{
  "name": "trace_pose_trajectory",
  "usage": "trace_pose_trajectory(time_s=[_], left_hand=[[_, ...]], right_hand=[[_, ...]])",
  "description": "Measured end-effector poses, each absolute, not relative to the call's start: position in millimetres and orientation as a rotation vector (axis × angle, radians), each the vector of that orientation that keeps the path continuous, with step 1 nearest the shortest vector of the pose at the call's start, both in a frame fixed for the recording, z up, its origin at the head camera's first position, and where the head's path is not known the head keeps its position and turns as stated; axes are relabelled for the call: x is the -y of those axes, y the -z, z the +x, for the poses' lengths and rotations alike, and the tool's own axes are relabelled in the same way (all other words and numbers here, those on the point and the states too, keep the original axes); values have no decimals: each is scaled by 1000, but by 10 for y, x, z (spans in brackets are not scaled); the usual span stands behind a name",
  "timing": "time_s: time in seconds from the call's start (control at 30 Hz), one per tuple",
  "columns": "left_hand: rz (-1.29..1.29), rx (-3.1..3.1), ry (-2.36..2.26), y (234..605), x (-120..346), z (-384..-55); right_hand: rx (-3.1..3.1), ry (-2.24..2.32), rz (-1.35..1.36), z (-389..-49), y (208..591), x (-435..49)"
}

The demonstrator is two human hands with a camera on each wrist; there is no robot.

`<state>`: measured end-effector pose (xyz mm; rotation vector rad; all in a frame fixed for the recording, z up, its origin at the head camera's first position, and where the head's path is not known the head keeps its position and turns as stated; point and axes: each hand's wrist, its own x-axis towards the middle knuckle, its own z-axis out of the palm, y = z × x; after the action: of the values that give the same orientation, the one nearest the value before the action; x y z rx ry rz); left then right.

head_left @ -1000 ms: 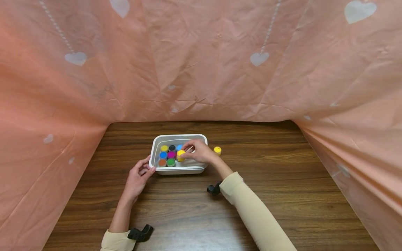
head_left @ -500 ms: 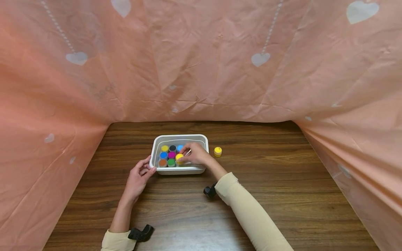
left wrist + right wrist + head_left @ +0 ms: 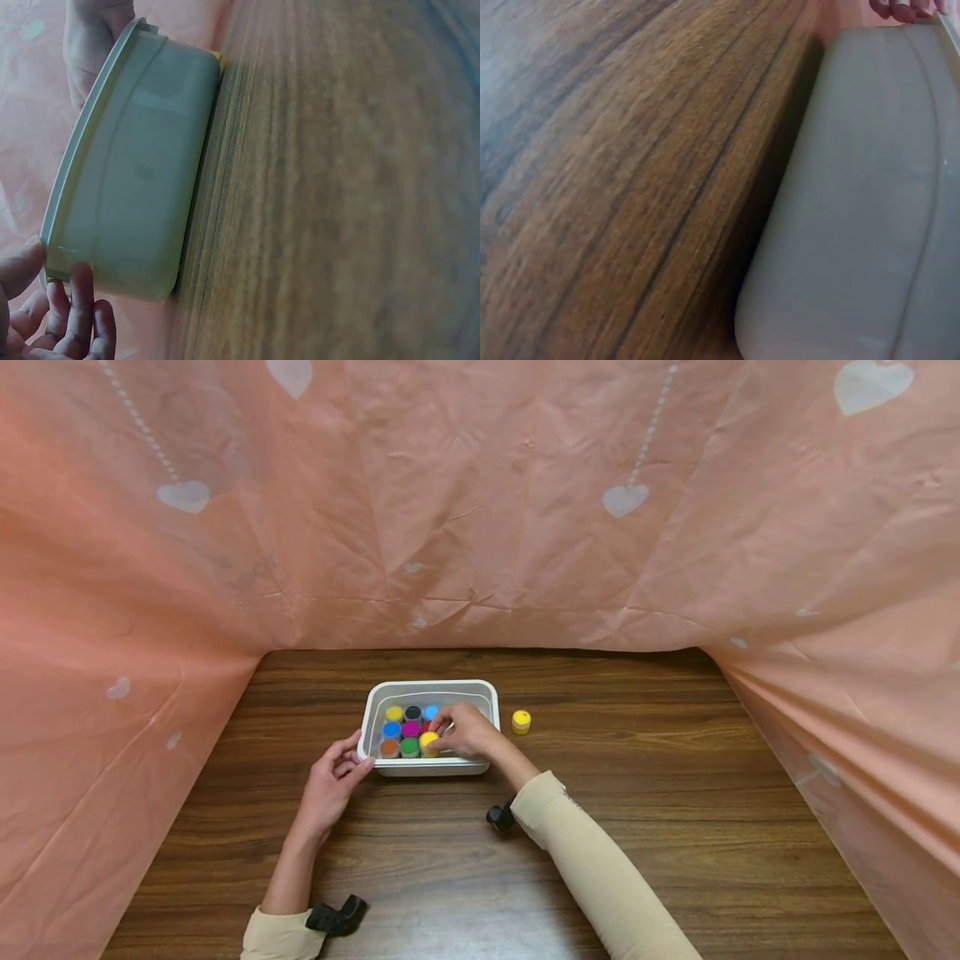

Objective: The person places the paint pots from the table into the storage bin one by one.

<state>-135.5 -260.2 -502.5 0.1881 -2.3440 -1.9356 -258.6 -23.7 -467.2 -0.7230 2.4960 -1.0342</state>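
A white plastic container stands on the table, holding several small paint pots in rows. My left hand grips its front left corner, thumb on the rim and fingers against the outer wall, as the left wrist view shows. Inside, my right hand pinches a yellow paint pot to the right of the green pot. Behind it, a red pot is partly hidden by the fingers. The right wrist view has only the container's wall and the left fingertips; the right hand is out of that frame.
Another yellow pot stands on the wooden table, right of the container. A pink cloth with white hearts hangs behind and along both sides. Black devices sit at the left wrist and right wrist.
My right hand has lowered the yellow pot into the container's front row, moving slightly left and toward me. The left hand has kept its grip on the corner.
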Motion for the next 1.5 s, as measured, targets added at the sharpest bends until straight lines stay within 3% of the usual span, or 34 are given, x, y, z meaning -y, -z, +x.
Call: trace_pose_trajectory(time_s=[1.5], left_hand=[[181, 2351, 1930, 5037, 2610, -1348]], right_hand=[[-2609, 847, -789, -2568, 4744, 300]])
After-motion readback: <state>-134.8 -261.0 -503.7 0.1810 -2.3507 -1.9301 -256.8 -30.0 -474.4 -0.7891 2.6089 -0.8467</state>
